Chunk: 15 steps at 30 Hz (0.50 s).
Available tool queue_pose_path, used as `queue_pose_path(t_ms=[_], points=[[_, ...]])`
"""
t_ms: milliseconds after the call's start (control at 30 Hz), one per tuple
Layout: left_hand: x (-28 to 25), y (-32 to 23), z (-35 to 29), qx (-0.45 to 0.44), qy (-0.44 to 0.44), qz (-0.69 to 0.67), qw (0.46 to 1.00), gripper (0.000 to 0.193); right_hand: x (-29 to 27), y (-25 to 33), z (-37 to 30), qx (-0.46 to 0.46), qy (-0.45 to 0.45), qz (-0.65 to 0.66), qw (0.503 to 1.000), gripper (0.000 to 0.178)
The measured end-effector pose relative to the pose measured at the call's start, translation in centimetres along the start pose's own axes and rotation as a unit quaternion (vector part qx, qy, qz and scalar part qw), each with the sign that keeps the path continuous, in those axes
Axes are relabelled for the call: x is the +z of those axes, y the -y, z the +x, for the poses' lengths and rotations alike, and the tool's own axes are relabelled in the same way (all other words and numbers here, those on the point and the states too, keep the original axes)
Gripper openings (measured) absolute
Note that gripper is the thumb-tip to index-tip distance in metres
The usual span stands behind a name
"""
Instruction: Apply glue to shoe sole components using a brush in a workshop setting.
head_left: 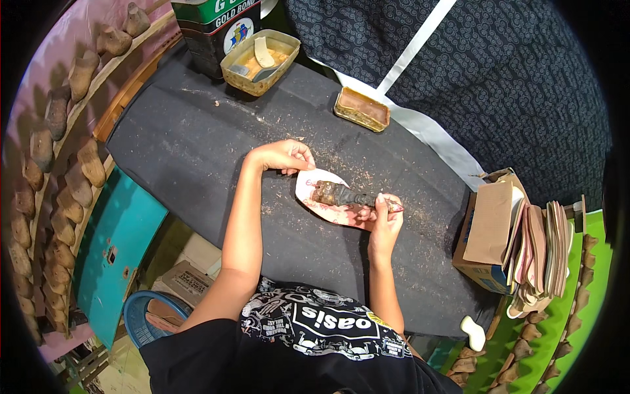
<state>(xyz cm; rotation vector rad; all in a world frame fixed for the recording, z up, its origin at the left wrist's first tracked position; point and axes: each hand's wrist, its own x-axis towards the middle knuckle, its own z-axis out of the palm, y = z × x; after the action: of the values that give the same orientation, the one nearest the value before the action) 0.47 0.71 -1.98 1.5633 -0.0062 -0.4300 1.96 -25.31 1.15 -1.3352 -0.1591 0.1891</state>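
Observation:
A sole-shaped piece (305, 188), white and pinkish with red handwriting, is held over the dark table between my hands. My left hand (283, 157) pinches its left end between thumb and fingers. My right hand (386, 226) is closed around the handle of a stained, dark flat tool (346, 196), thumb on top. The tool's broad brownish end lies over the piece and hides part of its middle. I cannot make out whether that end is a brush or a blade. The fingers of my right hand are also close against the piece's right end.
Beyond my hands are a metal can (213, 39), a crusted plastic tub (230, 73) and a small brown-filled container (354, 117). Crumbs litter the black tabletop (190, 151). A cardboard box (482, 223) and stacked soles (541, 256) stand right. Shoe lasts (82, 75) line the left racks.

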Motion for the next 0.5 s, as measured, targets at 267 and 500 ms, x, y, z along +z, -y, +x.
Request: queue_pose_path(t_ms=[267, 500], points=[[0.06, 0.01, 0.03, 0.001, 0.004, -0.004, 1.000, 0.018, 0.51, -0.49, 0.07, 0.005, 0.004, -0.016, 1.000, 0.011], [0.03, 0.06, -0.04, 0.001, 0.002, -0.002, 1.000, 0.019, -0.15, -0.40, 0.50, -0.006, -0.017, -0.001, 1.000, 0.011]])
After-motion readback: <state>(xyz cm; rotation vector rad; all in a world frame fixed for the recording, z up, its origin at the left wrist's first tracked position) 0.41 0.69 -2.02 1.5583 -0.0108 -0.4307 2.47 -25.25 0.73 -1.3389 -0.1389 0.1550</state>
